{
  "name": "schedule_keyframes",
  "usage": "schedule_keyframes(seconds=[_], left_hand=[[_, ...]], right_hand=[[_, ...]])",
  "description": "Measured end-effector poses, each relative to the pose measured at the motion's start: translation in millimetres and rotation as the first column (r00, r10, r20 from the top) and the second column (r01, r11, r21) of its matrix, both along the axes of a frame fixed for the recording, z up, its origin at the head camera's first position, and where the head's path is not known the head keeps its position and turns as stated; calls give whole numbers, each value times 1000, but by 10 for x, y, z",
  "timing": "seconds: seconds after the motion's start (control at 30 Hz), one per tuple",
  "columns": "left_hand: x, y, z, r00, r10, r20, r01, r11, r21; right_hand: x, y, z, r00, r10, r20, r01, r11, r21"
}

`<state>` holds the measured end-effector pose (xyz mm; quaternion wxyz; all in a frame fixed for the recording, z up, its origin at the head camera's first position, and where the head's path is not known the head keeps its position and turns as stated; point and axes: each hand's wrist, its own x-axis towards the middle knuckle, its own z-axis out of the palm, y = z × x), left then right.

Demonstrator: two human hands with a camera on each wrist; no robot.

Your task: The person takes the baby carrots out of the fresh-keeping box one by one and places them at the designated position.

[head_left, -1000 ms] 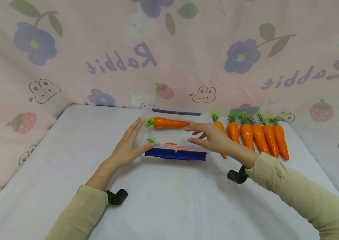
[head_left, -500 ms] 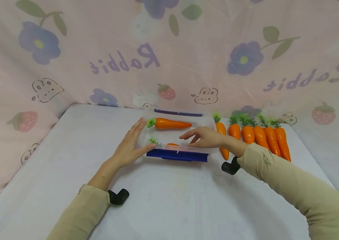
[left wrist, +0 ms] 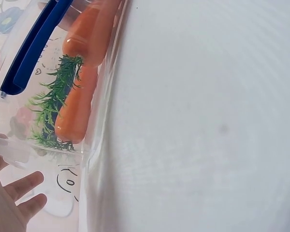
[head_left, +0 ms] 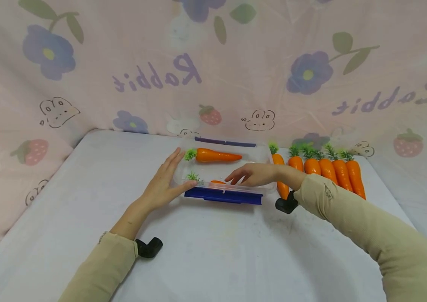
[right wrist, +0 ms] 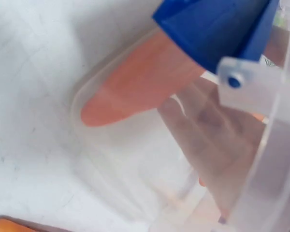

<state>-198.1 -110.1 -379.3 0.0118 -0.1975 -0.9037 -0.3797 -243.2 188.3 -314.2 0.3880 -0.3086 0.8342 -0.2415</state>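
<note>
A clear plastic box [head_left: 209, 169] with blue clip flaps stands at the middle back of the table. Inside lies a toy carrot [head_left: 217, 155] along the far side, green top to the left. A second carrot [right wrist: 130, 87] lies along the near wall, mostly hidden in the head view behind a blue flap [head_left: 222, 196]. My left hand [head_left: 162, 184] rests against the box's left end, fingers straight, thumb at the near corner. My right hand [head_left: 253, 175] reaches inside at the right end. Its extended fingers touch or nearly touch the near carrot, seen blurred through the plastic.
To the box's right, one carrot [head_left: 279, 184] lies close beside it. Further right, several more carrots [head_left: 328, 172] lie in a row, tops away from me. A patterned cloth [head_left: 213, 84] hangs behind the white tabletop [head_left: 213, 256].
My right hand has lowered from above the box into it, towards the near carrot. The left hand has kept its place at the left end. The view has shifted slightly.
</note>
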Motion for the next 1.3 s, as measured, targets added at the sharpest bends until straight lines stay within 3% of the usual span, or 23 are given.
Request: schedule_keyframes(seconds=[0.4, 0.93, 1.3], left_hand=[[8, 20, 5, 1000, -1, -6, 1, 1000, -10], [-3, 23, 22, 1000, 12, 12, -11, 1000, -26], [4, 3, 14, 1000, 10, 6, -10, 1000, -12]], right_hand=[[14, 5, 19, 999, -8, 46, 6, 999, 52], [-8, 11, 106, 1000, 9, -12, -8, 998, 58], [35, 53, 198, 997, 31, -68, -39, 992, -119]])
